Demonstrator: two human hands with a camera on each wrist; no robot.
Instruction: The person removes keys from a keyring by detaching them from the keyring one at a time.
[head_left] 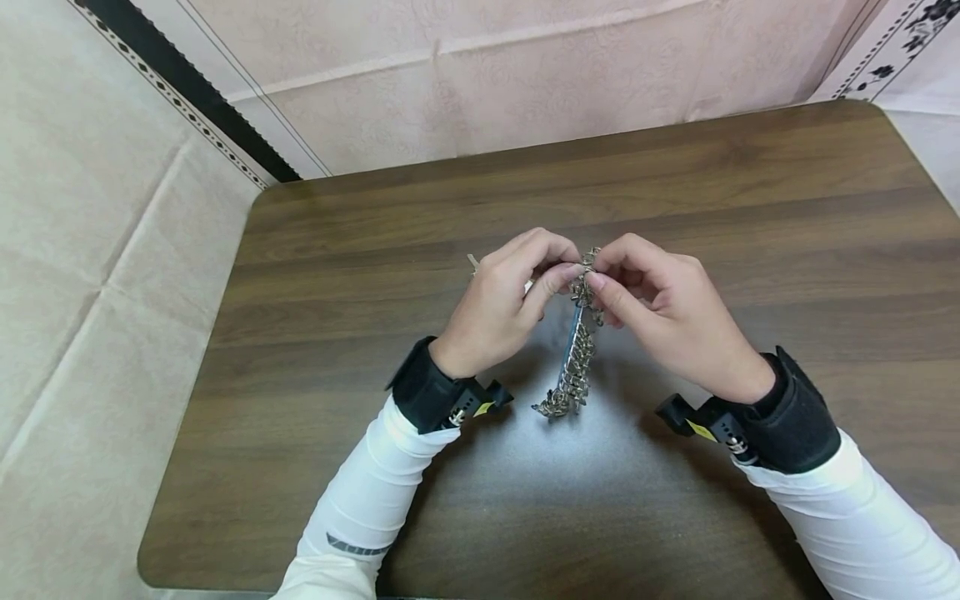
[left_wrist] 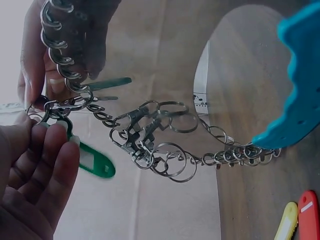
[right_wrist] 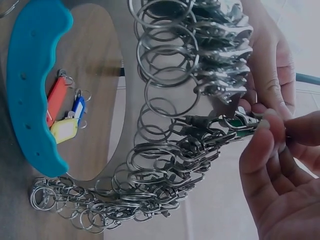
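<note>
In the head view a key ring holder (head_left: 576, 367) stands on edge, crowded with metal rings and clips. Its flat grey plate has a scalloped blue handle (right_wrist: 27, 95). My left hand (head_left: 498, 300) pinches the ring of a green key tag (left_wrist: 97, 161) at the holder's far end. The tag hangs by the left fingertips. From the other side, my right hand (head_left: 671, 308) pinches a small metal clip (right_wrist: 245, 119) between thumb and fingers. Both hands' fingertips nearly meet there. Several rings (right_wrist: 170, 52) with clips line the plate's edge.
Red (right_wrist: 56, 100), yellow (right_wrist: 65, 130) and blue (right_wrist: 78, 107) key tags lie on the wooden table (head_left: 360, 275), seen through the handle's opening in the right wrist view. Pale patterned cloth (head_left: 525, 83) covers the surfaces beyond the table's far edge.
</note>
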